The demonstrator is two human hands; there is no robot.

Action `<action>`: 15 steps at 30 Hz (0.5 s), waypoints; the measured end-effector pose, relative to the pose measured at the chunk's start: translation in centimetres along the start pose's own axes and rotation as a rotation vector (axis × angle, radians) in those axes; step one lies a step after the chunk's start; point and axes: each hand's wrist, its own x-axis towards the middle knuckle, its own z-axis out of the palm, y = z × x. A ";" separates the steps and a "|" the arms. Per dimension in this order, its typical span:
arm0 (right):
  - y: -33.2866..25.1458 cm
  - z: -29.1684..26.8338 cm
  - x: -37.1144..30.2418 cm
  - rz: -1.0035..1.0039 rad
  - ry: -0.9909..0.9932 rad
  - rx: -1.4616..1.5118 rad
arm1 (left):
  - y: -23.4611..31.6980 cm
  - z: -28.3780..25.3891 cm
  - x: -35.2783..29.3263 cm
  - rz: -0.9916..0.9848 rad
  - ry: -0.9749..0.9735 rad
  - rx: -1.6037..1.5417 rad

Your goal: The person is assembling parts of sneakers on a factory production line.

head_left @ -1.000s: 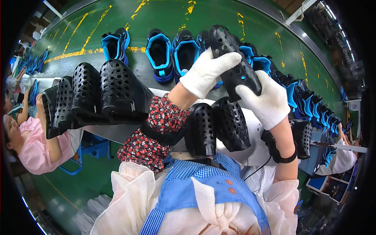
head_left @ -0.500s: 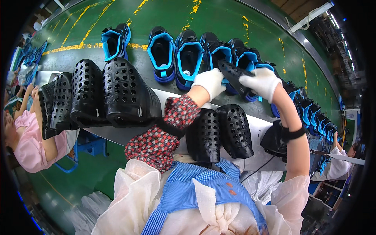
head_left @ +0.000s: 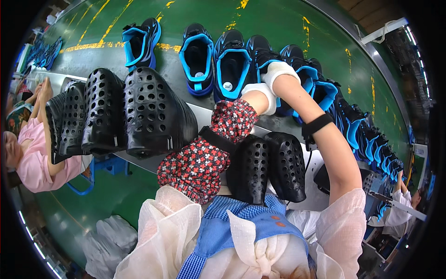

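Observation:
Both my hands wear white gloves and meet at one black sneaker with a bright blue lining, in the row on the green surface. My left hand is closed at that sneaker's heel, its fingertips out of sight. Reaching over it, my right hand points down into the shoe's opening. Its fingers are hidden, and the perforated black insert does not show. Nearest on the left stands another sneaker with a round white label inside. Two perforated black shoe-shaped forms stand below my hands.
Large stacks of perforated black forms stand at left on the pale ledge. More sneakers run off along the green conveyor to the right. A person in pink sits at far left; another in white at far right.
My right hand has moved left and down into the sneaker's opening; the perforated black insert it held is now out of sight. My left hand remains at the heel. The view has shifted slightly.

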 end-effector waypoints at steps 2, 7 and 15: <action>1.0 1.5 2.1 0.012 0.004 -0.008 | 0.6 0.1 -0.1 0.000 0.027 -0.017; 1.3 1.6 3.9 -0.111 0.009 0.026 | 1.4 -0.6 -0.5 -0.054 0.032 0.026; 2.1 -2.3 -4.0 -0.187 -0.007 0.163 | 1.2 -0.4 -1.3 -0.059 0.088 0.099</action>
